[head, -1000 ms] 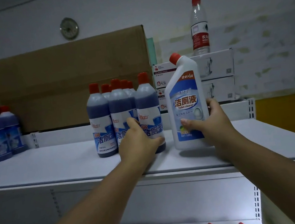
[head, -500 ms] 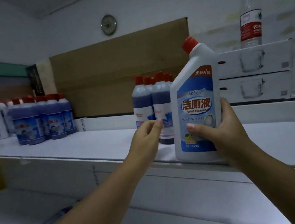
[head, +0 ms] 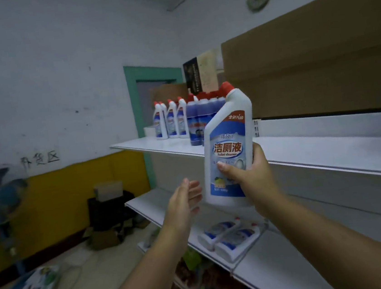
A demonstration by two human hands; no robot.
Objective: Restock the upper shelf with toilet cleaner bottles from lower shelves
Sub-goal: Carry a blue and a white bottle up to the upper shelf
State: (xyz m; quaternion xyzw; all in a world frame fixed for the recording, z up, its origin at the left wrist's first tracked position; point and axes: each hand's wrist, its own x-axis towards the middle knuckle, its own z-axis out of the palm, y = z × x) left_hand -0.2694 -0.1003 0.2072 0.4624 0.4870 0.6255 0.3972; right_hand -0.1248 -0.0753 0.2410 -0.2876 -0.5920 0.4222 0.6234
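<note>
My right grip (head: 251, 176) is clamped round the toilet cleaner bottle (head: 229, 140), which is up in the air by the upper shelf (head: 316, 149) edge. My left grip (head: 184, 199), just left of it, is apart and empty. I think the next move is to stand the bottle beside the white bottles (head: 170, 123), far past my grip.

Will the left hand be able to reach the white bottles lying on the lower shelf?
Probably yes: the left hand is open and empty, and the lying bottles sit just below it with nothing between.
</note>
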